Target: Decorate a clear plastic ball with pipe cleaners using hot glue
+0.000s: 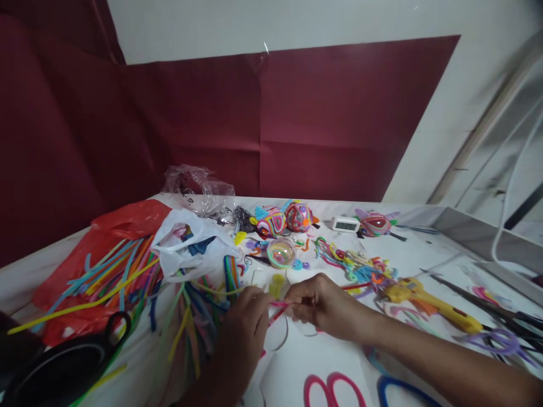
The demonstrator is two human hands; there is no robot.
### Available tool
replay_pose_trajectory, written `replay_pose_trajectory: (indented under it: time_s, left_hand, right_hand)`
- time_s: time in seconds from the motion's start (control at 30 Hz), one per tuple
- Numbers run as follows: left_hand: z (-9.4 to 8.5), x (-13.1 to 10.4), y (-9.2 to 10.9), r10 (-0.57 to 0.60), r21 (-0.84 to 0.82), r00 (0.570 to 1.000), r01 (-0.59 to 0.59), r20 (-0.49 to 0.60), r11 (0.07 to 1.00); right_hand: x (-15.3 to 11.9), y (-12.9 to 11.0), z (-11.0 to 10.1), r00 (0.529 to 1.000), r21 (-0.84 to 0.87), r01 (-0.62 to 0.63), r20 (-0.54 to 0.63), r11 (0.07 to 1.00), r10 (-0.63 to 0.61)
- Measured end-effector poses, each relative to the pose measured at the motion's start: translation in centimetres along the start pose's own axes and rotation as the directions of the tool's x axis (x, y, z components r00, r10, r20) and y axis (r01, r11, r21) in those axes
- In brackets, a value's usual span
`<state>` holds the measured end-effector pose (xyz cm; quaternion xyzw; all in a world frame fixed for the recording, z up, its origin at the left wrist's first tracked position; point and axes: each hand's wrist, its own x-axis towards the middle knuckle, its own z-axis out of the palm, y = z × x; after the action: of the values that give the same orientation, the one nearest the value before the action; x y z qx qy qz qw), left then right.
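Between my two hands runs a short pink pipe cleaner (pixel 279 304), low in the middle of the view. My left hand (pixel 250 314) pinches its left end, fingers closed. The fingertips of my right hand (pixel 316 302) are pressed together on its right end. Just beyond them a yellow piece (pixel 276 286) lies on the white table (pixel 407 249). Further back sits a clear round dome (pixel 280 252) ringed with coloured pipe cleaners. A pink looped shape (pixel 333 390) lies on white paper nearer to me.
Bundles of pipe cleaners (pixel 123 271) and a white plastic bag (pixel 190 243) lie left, beside a black pan (pixel 59 362). On the right are a yellow glue gun (pixel 432 305) and scissors (pixel 487 305). Decorated balls (pixel 299 216) and a small digital clock (pixel 345 224) stand behind.
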<state>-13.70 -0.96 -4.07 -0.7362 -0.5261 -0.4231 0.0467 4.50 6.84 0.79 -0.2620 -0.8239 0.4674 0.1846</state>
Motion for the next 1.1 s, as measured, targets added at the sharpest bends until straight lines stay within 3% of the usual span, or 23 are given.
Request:
replay_pose_trajectory:
  time_s: [0.17,0.27,0.5,0.73,0.87,1.0,1.1]
  left_hand:
    - [-0.1,-0.2,-0.3,0.072,0.068,0.997,-0.071,-0.015,0.995]
    - [-0.5,0.1,0.1,0.058,0.027,0.998,-0.059,0.009,0.998]
    - [-1.2,0.9,1.4,-0.092,-0.204,0.993,0.104,0.069,0.973]
    - [-1.3,1.1,1.7,-0.24,-0.343,0.942,0.311,0.234,0.886]
    - [-1.4,1.2,1.9,-0.258,-0.322,0.933,0.332,0.251,0.887]
    - [-1.4,1.2,2.0,-0.254,-0.377,0.947,0.313,0.198,0.872]
    - [-1.6,1.2,2.2,-0.329,-0.388,0.912,0.403,0.246,0.829]
  right_hand:
    - [0.2,0.2,0.0,0.999,0.119,-0.048,-0.001,0.992,0.048]
    - [0.3,-0.2,-0.3,0.997,0.196,-0.076,0.003,0.978,0.077]
    - [-0.2,-1.1,-0.3,0.989,0.324,-0.139,-0.008,0.936,0.15]
    - [-0.6,-1.0,0.2,0.982,0.399,-0.153,-0.043,0.904,0.186]
    - [-0.7,-1.0,0.5,0.981,0.42,-0.16,-0.03,0.893,0.19]
    - [-1.1,-0.8,0.7,0.98,0.435,-0.173,-0.012,0.883,0.198]
    - [-1.3,-0.7,0.7,0.981,0.451,-0.178,0.009,0.875,0.195]
